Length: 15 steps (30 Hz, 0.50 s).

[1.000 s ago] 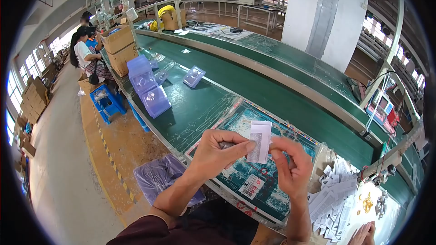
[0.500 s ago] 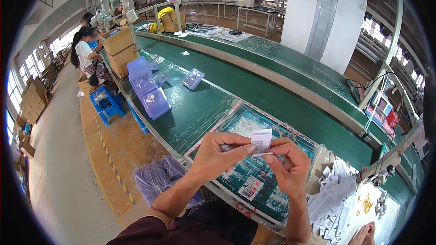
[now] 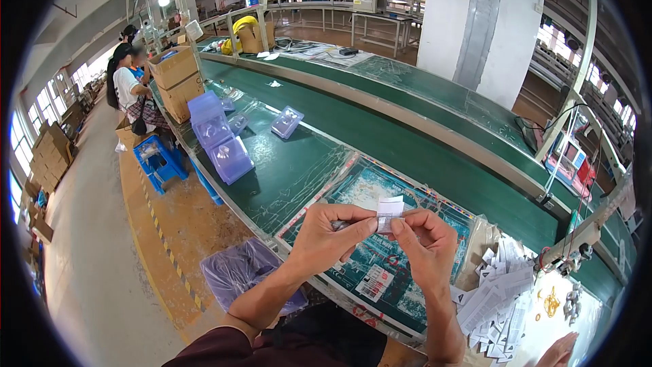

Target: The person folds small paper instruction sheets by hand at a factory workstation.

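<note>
Between my hands is a small folded paper leaflet (image 3: 389, 209), white with fine grey print. My left hand (image 3: 324, 236) pinches its left edge with thumb and forefinger. A small greyish item (image 3: 339, 223) shows partly behind those fingers; its kind cannot be made out. The thumb and fingers of my right hand (image 3: 428, 241) press on the leaflet's lower right side. Both hands are above a teal printed mat (image 3: 367, 258) on the workbench. To the right lies a heap of printed paper leaflets (image 3: 499, 299).
Clear plastic trays (image 3: 227, 153) stand on the green bench at left, with a single clear tray (image 3: 287, 122) nearby. Yellow rings (image 3: 551, 302) lie at right near another person's hand (image 3: 558, 351). A bagged purple-tinted stack (image 3: 244, 272) is below the bench edge. A cardboard box (image 3: 178, 85) stands further back.
My right thumb has moved up onto the leaflet's front, and its lower flap, which stuck out before, now lies pressed flat. The other person's hand at lower right has shifted.
</note>
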Motion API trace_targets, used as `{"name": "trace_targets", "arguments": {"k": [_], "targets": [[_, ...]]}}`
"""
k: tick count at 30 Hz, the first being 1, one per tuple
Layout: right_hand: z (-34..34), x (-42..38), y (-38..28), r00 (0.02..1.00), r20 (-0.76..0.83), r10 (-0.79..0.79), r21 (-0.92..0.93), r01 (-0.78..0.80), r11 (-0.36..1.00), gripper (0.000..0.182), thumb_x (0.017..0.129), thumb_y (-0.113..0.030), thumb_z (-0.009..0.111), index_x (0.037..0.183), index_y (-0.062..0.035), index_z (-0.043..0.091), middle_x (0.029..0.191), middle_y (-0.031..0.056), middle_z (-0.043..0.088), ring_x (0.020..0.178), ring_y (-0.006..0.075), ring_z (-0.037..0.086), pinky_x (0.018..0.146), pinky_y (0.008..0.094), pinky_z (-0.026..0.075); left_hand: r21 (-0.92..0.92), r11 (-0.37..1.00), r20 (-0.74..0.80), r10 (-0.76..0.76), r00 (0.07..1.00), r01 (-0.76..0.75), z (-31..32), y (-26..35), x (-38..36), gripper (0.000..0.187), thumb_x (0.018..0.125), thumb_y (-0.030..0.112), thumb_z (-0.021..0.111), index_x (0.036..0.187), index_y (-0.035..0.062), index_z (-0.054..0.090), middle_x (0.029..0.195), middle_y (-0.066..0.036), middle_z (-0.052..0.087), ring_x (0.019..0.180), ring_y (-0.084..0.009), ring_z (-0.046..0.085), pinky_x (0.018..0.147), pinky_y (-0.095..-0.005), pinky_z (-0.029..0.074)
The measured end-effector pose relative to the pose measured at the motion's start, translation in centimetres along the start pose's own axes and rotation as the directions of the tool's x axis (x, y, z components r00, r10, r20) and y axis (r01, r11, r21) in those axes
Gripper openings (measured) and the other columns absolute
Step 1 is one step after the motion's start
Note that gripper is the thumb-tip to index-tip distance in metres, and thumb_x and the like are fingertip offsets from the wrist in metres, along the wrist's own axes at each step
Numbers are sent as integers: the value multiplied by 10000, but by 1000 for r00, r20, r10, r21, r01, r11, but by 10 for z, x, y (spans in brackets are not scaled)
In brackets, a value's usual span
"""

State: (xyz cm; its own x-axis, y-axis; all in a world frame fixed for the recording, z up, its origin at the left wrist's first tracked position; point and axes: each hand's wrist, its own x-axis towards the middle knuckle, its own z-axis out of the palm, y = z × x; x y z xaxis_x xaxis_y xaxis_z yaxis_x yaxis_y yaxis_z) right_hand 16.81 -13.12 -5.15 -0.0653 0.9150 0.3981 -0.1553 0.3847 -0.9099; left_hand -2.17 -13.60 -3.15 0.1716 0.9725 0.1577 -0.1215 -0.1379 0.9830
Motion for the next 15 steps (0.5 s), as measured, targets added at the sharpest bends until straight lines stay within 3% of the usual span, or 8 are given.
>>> {"name": "trace_targets", "arguments": {"k": [5,11,15], "targets": [[2,-1,2,1000,-22,-23,5,23,1000,83,902,-2,715,930,52,659,903,63,686,820,85,616,738,225,506,-38,999,-9,-19,1000,18,0,-2,-1,229,941,143,703,1067,-45,736,644,-7,632,464,-31,495,405,-199,351],[4,-1,5,996,-40,74,36,-73,997,83,902,-1,717,910,55,655,909,64,679,803,85,621,726,221,512,70,997,-53,20,998,-16,4,-5,0,241,943,156,706,1062,-52,733,718,-33,684,477,-30,514,413,-197,377],[4,1,4,998,-15,63,83,-62,995,158,902,-4,720,1025,48,636,928,61,671,795,89,624,720,222,513,44,999,-78,13,997,-10,2,-4,1,212,917,128,741,1018,-59,740,711,-36,660,471,-35,503,405,-192,347]]}}
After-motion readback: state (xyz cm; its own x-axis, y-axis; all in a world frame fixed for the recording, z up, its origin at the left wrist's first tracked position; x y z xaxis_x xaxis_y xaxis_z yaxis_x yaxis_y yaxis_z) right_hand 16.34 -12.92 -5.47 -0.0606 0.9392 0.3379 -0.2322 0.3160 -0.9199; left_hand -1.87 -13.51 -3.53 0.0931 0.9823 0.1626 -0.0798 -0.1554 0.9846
